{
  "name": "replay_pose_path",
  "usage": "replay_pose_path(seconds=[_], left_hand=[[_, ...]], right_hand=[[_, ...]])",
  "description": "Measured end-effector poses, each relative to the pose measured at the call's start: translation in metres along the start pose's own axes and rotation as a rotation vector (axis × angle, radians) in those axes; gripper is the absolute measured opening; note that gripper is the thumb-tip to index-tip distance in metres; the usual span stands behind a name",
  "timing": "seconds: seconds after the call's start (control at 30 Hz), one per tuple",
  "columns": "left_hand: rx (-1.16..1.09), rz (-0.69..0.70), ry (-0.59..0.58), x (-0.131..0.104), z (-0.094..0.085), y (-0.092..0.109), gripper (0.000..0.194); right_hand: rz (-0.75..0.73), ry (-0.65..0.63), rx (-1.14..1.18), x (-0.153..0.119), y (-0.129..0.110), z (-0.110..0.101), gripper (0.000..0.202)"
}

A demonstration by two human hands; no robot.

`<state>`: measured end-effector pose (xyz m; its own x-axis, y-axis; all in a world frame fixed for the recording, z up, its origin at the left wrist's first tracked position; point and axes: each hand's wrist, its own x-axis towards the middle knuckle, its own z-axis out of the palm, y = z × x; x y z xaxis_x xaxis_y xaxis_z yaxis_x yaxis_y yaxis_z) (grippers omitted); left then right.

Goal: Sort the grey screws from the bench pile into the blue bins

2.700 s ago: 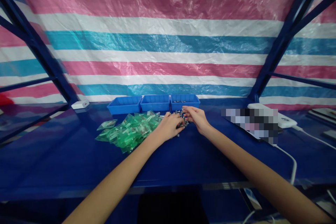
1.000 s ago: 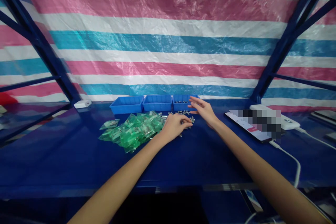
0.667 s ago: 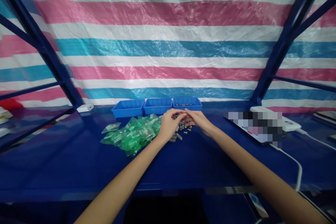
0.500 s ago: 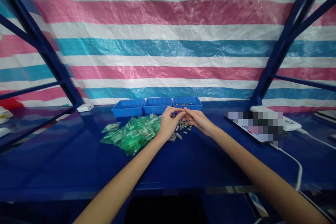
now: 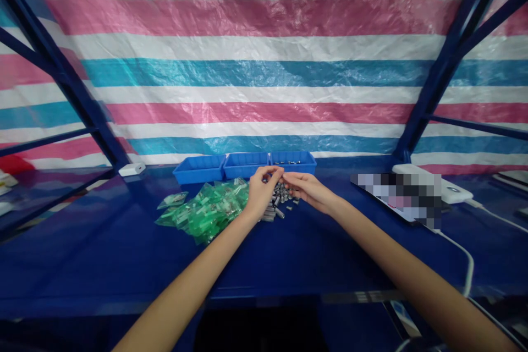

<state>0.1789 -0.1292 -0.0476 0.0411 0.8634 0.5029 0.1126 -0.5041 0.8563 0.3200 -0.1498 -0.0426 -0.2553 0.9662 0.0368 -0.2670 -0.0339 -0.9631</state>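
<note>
The left hand (image 5: 258, 193) and right hand (image 5: 312, 189) meet fingertip to fingertip at the far side of a loose pile of metal parts (image 5: 282, 193) on the table (image 5: 289, 264). The left hand is bent inward, with its thumb and index finger brought close together; the right hand reaches in from the opposite side with fingers extended and slightly curled. Whether a small part is gripped between the fingertips cannot be told. The pile lies directly below and on the near side of the contact point, between the two palms. Its short pieces sit nearer the right hand, the fingers of which overlap the pile's right edge. The longer cylinders (image 5: 279, 213) lie at the near left of the pile, closer to the left wrist; the outermost one has its long axis slanting from far left to near right. Green bags (image 5: 214, 209) are heaped just to the left of the left hand. Beyond the hands, three bins stand side by side in a row: left bin (image 5: 198, 178), middle bin (image 5: 237, 174) and right bin (image 5: 306, 169). The right bin contains several small metal pieces.
</note>
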Motion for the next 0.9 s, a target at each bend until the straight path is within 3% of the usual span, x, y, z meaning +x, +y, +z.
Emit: replay_pose_path(seconds=[0.4, 0.67, 0.73, 0.8, 0.9], left_hand=[[0.002, 0.003, -0.009, -0.001, 0.001, 0.005, 0.024], [0.147, 0.043, -0.116, -0.003, 0.0, 0.004, 0.025], [0.246, 0.08, -0.178, -0.003, -0.003, 0.004, 0.031], [0.361, 0.12, -0.316, -0.003, -0.007, 0.004, 0.036], [0.518, 0.182, -0.537, -0.007, -0.01, 0.006, 0.027]], right_hand=[[-0.015, 0.139, 0.05, 0.003, -0.002, 0.0, 0.018], [-0.128, 0.283, -0.021, 0.008, 0.003, -0.003, 0.022], [-0.168, 0.38, -0.069, 0.009, 0.002, -0.005, 0.023], [-0.21, 0.487, -0.093, 0.009, 0.001, -0.008, 0.024], [-0.244, 0.589, -0.077, 0.011, -0.001, -0.015, 0.027]])
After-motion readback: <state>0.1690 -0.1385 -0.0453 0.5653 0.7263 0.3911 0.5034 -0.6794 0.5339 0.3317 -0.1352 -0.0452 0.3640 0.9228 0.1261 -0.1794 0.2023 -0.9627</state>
